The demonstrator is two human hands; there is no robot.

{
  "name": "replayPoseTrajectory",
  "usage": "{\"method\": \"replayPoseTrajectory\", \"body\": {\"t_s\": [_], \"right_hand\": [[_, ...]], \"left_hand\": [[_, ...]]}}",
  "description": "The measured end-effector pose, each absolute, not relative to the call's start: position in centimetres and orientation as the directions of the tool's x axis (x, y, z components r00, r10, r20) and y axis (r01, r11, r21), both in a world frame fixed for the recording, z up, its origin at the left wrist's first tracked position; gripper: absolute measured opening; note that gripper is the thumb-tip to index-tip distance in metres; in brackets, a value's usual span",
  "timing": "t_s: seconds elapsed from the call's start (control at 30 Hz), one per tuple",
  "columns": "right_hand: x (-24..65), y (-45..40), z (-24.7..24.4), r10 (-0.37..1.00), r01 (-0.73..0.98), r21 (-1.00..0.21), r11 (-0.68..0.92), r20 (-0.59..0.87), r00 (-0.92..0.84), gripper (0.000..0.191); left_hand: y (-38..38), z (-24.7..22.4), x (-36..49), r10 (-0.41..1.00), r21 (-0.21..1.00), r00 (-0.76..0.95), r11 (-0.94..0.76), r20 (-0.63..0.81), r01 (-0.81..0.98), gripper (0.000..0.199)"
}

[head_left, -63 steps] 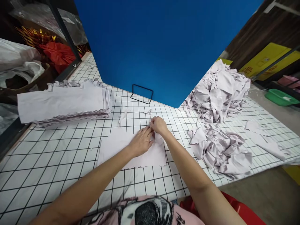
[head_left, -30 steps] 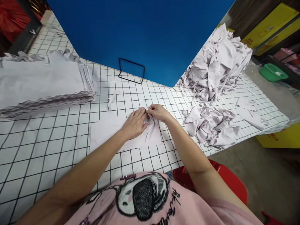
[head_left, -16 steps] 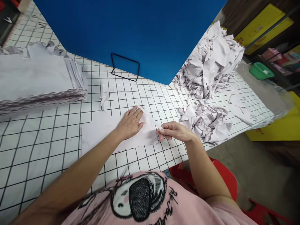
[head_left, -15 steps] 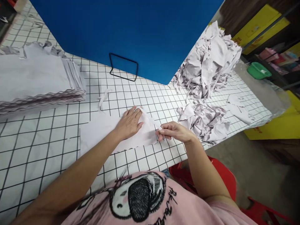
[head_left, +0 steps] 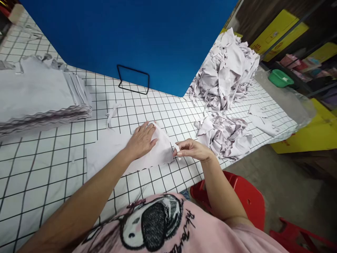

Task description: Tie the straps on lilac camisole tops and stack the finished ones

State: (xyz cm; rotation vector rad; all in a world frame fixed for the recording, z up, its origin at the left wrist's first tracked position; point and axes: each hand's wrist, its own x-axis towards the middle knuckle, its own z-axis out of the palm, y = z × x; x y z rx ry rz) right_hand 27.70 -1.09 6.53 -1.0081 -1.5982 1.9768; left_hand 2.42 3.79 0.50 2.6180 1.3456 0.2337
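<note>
We cannot tell what the green basin (head_left: pixel 276 82) holds. On the gridded table (head_left: pixel 159 107), our flat left hand (head_left: pixel 142 140), thumb apart, presses pale, smooth cloth (head_left: pixel 163 151); our right hand (head_left: pixel 194 149) pinches a white strip (head_left: pixel 178 149).

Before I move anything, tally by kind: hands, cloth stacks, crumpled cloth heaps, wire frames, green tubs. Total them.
Left hand and right hand: 2
Cloth stack: 1
Far crumpled heap and near crumpled heap: 2
Wire frame: 1
Green tub: 1
Total: 7
</note>
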Motion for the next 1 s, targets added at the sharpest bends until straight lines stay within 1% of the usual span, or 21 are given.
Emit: {"method": "replayPoseTrajectory", "body": {"t_s": [0.13,0.23,0.33,0.4,0.47,0.5,0.57,0.63,0.7,0.8,0.9,1.0], "right_hand": [[27.5,-1.2,6.2,0.693,0.094,-0.941,-0.324,-0.303,-0.654,0.020],[27.1,-1.1,6.0,0.718,0.077,-0.929,-0.362,-0.330,-0.612,0.020],[26.2,-0.6,5.8,0.776,0.055,-0.933,-0.357,-0.329,-0.538,0.020],[25.4,0.1,5.6,0.833,0.045,-0.951,-0.305,-0.290,-0.472,0.022],[24.4,0.9,5.3,0.882,0.034,-0.970,-0.240,-0.233,-0.409,0.024],[23.9,1.3,5.2,0.901,0.025,-0.977,-0.212,-0.206,-0.381,0.024],[22.9,2.2,5.1,0.926,0.007,-0.985,-0.170,-0.162,-0.340,0.025],[22.0,2.9,5.0,0.940,-0.010,-0.990,-0.141,-0.130,-0.315,0.024],[21.2,3.4,4.9,0.942,-0.022,-0.992,-0.122,-0.109,-0.316,0.023],[20.5,4.0,4.8,0.939,-0.042,-0.993,-0.115,-0.095,-0.331,0.022],[20.0,4.3,4.8,0.944,-0.021,-0.996,-0.088,-0.077,-0.320,0.022],[19.8,4.6,4.7,0.954,0.049,-0.998,-0.049,-0.061,-0.294,0.022]], "left_hand": [[3.8,0.4,2.4,0.814,0.253,0.578,-0.572,0.057,0.781,0.056],[3.9,0.3,2.3,0.815,0.278,0.575,-0.571,0.076,0.773,0.054],[3.9,0.6,2.1,0.818,0.340,0.552,-0.571,0.162,0.747,0.045],[3.8,1.4,1.9,0.830,0.413,0.496,-0.558,0.256,0.720,0.035],[3.5,2.6,1.8,0.836,0.525,0.456,-0.547,0.305,0.652,0.026],[3.3,3.2,1.8,0.837,0.593,0.459,-0.538,0.296,0.599,0.023],[2.9,4.2,1.8,0.839,0.726,0.493,-0.486,0.231,0.486,0.018],[2.7,4.8,1.9,0.857,0.835,0.493,-0.376,0.149,0.401,0.016],[2.7,5.0,2.1,0.896,0.903,0.434,-0.257,0.090,0.344,0.013],[3.1,4.7,2.2,0.937,0.942,0.340,-0.180,0.078,0.282,0.012],[3.5,4.5,2.1,0.947,0.939,0.303,-0.195,0.106,0.282,0.011],[3.7,4.6,1.9,0.948,0.918,0.295,-0.221,0.122,0.330,0.010]]}}
